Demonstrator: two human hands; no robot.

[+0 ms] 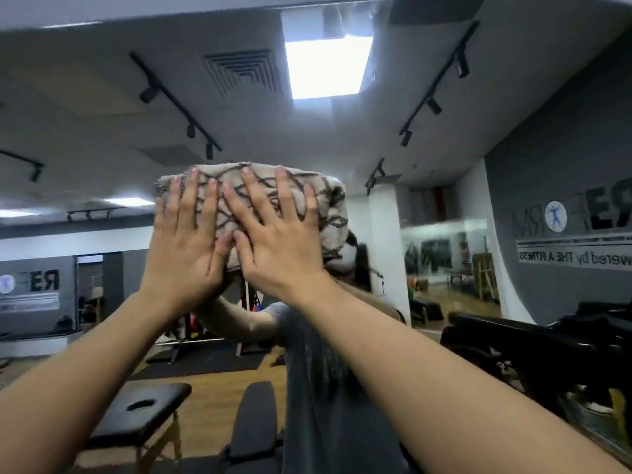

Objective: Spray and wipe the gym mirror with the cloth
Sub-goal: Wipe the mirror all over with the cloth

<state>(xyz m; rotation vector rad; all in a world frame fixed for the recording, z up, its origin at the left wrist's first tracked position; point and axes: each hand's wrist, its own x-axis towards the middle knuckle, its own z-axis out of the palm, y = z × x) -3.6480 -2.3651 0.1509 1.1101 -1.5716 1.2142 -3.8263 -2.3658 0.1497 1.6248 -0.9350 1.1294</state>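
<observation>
A beige cloth [328, 213] with dark wavy lines is pressed flat against the gym mirror [444, 148], high up in front of me. My left hand [186, 244] and my right hand [277, 241] lie side by side on it. Their fingers are spread and straight, and the thumbs meet at the middle. The mirror fills the view and reflects the ceiling, the room and my own body behind the cloth. No spray bottle is in view.
A black machine [547, 350] juts in from the right at chest height, close to my right forearm. Reflected in the mirror are a black massage table [143, 412], a padded bench [256, 415], a rack and wall lettering.
</observation>
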